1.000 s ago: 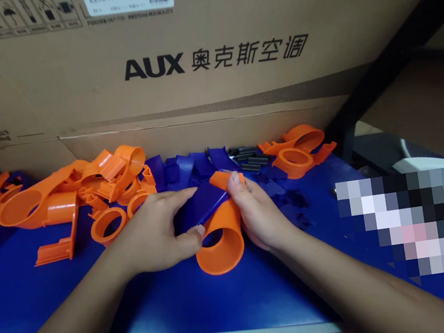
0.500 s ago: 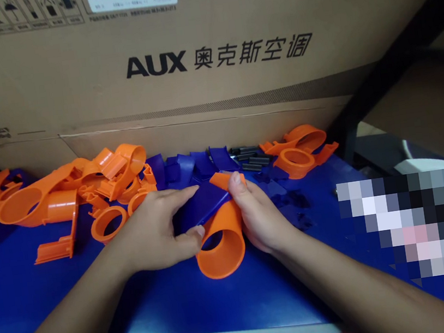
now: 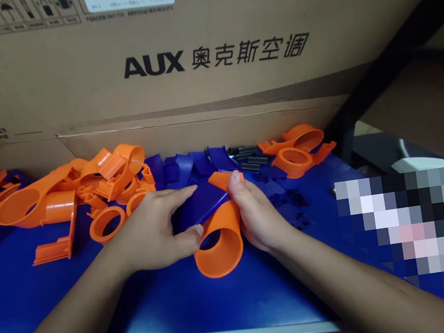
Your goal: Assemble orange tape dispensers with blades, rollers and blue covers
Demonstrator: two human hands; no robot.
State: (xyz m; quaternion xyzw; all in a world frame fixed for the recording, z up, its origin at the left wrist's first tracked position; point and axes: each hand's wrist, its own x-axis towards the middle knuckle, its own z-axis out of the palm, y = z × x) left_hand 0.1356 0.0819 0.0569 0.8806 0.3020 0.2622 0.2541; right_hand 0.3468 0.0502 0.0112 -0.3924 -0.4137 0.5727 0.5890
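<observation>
Toward six o'clock from the view's centre, over the bench (image 3: pixel 175 305), the left hand (image 3: pixel 156 231) pinches a blue piece (image 3: pixel 202 202) against an orange tube (image 3: pixel 228 243), which the right hand (image 3: pixel 257 211) clasps, thumb uppermost. Off-angle pressure could make the blue piece slip and jolt the orange ring (image 3: pixel 95 229) at nine o'clock from it.

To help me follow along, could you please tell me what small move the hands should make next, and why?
Probably a slight press of the blue piece against the orange tubular part: the left hand pinches the blue piece, the right hand grips the orange tubular part, and the two parts appear to meet, though whether they are fully joined is hard to tell.
</observation>
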